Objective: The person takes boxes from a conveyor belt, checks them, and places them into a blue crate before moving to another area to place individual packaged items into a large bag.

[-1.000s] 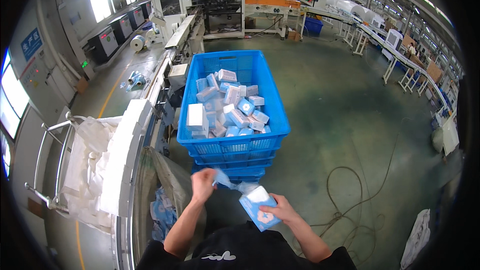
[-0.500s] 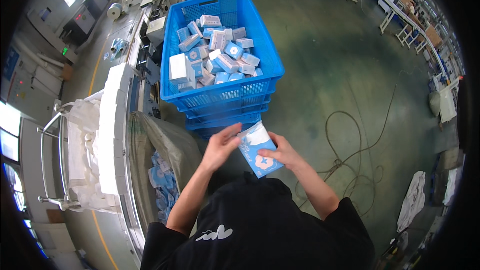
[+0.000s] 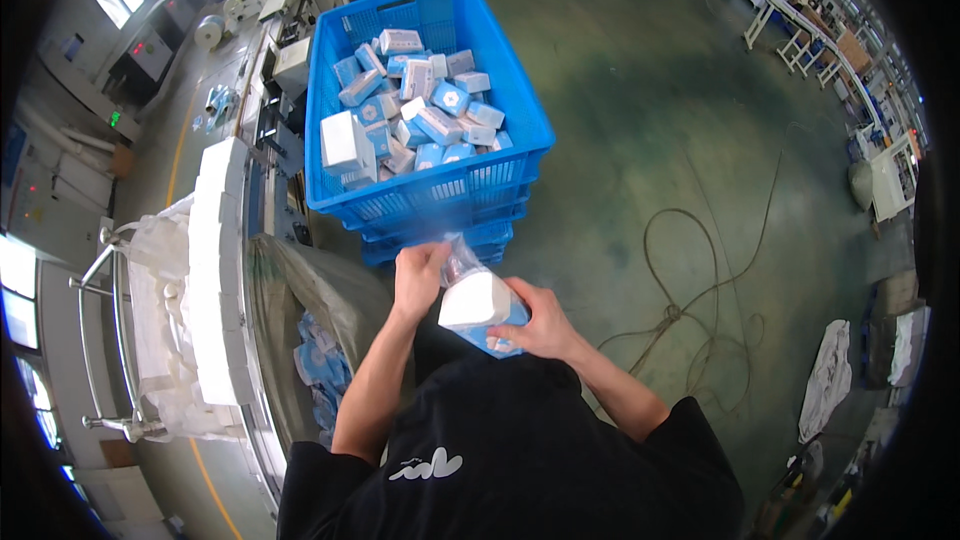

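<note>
A person in a black top (image 3: 520, 440) works on a tissue pack (image 3: 473, 300) in front of the chest, on the near side of a blue crate (image 3: 482, 182) on a factory floor. The right hand (image 3: 543, 322) has its fingers wrapped around the pack's right side, over the blue part of the wrapping. The left hand (image 3: 417, 283) has its fingers pinched together on the loose, crumpled clear film (image 3: 459, 255) at the pack's far end. The white tissue lies bare at the top and left of the pack, which is tilted between the two hands. The step in hand appears to be stripping the packaging from the tissue, judged to be partly done, with blue wrapping around the lower side. The next move seems to call for a steady hold by the right fingers while the left draws the film clear, without squeezing the soft stack out of shape. Beyond, the crate holds a jumble of blue-and-white packs (image 3: 437, 122), with a plain white stack (image 3: 343, 143) at its near left corner. To the person's left, an open sack (image 3: 338, 273) contains crumpled blue film (image 3: 320, 365), possibly wrappers already removed
</note>
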Tool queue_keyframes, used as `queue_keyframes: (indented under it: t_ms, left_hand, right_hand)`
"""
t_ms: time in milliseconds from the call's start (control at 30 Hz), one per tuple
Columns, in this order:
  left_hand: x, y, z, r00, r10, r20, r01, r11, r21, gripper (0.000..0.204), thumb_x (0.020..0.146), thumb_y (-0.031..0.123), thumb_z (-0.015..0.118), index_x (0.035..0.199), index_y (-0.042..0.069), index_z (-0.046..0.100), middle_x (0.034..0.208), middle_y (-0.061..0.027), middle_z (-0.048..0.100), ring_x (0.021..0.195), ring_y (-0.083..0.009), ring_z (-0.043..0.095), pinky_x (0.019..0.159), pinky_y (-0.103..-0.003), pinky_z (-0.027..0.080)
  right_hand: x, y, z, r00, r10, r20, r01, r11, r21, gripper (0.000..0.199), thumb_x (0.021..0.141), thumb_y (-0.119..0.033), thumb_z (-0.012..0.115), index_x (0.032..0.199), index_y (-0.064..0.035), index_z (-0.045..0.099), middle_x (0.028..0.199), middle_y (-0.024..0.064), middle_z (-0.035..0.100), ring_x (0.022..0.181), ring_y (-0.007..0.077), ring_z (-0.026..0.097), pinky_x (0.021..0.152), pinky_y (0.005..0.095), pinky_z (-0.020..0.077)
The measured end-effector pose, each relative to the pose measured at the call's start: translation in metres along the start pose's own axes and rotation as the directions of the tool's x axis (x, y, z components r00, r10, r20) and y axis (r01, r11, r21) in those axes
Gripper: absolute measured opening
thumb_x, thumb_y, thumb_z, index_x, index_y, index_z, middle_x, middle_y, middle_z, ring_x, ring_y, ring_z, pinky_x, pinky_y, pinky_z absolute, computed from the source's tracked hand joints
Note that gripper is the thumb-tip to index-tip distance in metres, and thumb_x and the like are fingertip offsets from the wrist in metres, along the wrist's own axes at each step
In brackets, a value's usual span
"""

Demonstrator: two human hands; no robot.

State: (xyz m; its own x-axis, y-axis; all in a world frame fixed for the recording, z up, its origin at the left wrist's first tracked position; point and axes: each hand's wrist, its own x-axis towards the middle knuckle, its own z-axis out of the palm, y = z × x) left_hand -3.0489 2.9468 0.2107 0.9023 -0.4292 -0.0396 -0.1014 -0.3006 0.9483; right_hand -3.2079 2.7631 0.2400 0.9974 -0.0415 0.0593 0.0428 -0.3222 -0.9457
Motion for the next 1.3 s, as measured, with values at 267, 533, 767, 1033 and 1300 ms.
queue_keyframes:
  t_ms: [267, 533, 767, 1033, 1300]
  left_hand:
    - [-0.026, 0.004, 0.032, 0.812, -0.191, 0.552, 0.533, 0.63, -0.566, 0.035, 0.099, 0.023, 0.063, 0.121, -0.005, 0.067, 0.107, -0.012, 0.072, 0.097, -0.0186, 0.069, 0.084, -0.033, 0.055]
    - [-0.067, -0.065, 0.004, 0.65, -0.101, 0.753, 0.649, 0.59, -0.48, 0.031, 0.098, 0.022, 0.063, 0.117, -0.002, 0.066, 0.106, -0.012, 0.072, 0.101, -0.0215, 0.071, 0.087, -0.033, 0.058]
    - [-0.086, -0.058, 0.005, 0.861, -0.382, 0.335, 0.506, 0.704, -0.498, 0.02, 0.09, 0.022, 0.08, 0.092, 0.002, 0.076, 0.08, -0.0051, 0.073, 0.069, -0.011, 0.065, 0.067, -0.025, 0.05]
    - [-0.104, -0.069, -0.099, 0.983, -0.109, 0.147, 0.172, 0.824, -0.54, 0.01, 0.085, 0.001, 0.073, 0.094, 0.001, 0.074, 0.097, 0.0011, 0.054, 0.092, -0.0108, 0.056, 0.081, -0.028, 0.045]
    - [-0.246, -0.266, -0.217, 0.878, -0.023, -0.478, 0.471, 0.219, 0.854, 0.017, 0.09, 0.012, 0.053, 0.105, 0.012, 0.061, 0.093, -0.0075, 0.064, 0.097, -0.0249, 0.062, 0.082, -0.039, 0.045]
  right_hand:
    - [0.019, -0.029, -0.004, 0.992, -0.116, -0.058, 0.129, 0.83, 0.543, 0.092, 0.073, -0.008, 0.087, 0.15, -0.0061, 0.038, 0.126, 0.0103, 0.062, 0.117, 0.0204, 0.06, 0.101, 0.0358, 0.0457]
    - [0.031, 0.012, 0.023, 0.909, 0.3, -0.29, 0.064, 0.586, 0.808, 0.07, 0.083, -0.009, 0.08, 0.143, -0.0045, 0.044, 0.131, 0.0079, 0.06, 0.122, 0.0198, 0.057, 0.104, 0.0357, 0.0459]
    - [0.045, 0.032, 0.056, 0.928, 0.325, -0.182, -0.038, 0.569, 0.822, 0.061, 0.087, -0.012, 0.079, 0.139, -0.0066, 0.048, 0.129, 0.006, 0.06, 0.119, 0.0195, 0.058, 0.104, 0.0379, 0.0447]
    - [0.074, 0.067, 0.065, 0.862, 0.501, -0.074, -0.125, 0.353, 0.927, 0.049, 0.094, -0.015, 0.071, 0.138, -0.0072, 0.053, 0.132, 0.0066, 0.062, 0.124, 0.0214, 0.056, 0.107, 0.039, 0.0431]
    - [0.095, 0.037, 0.075, 0.865, 0.499, -0.051, -0.211, 0.455, 0.865, 0.048, 0.095, -0.019, 0.071, 0.136, -0.0037, 0.052, 0.132, 0.009, 0.062, 0.122, 0.0248, 0.059, 0.108, 0.0426, 0.0448]
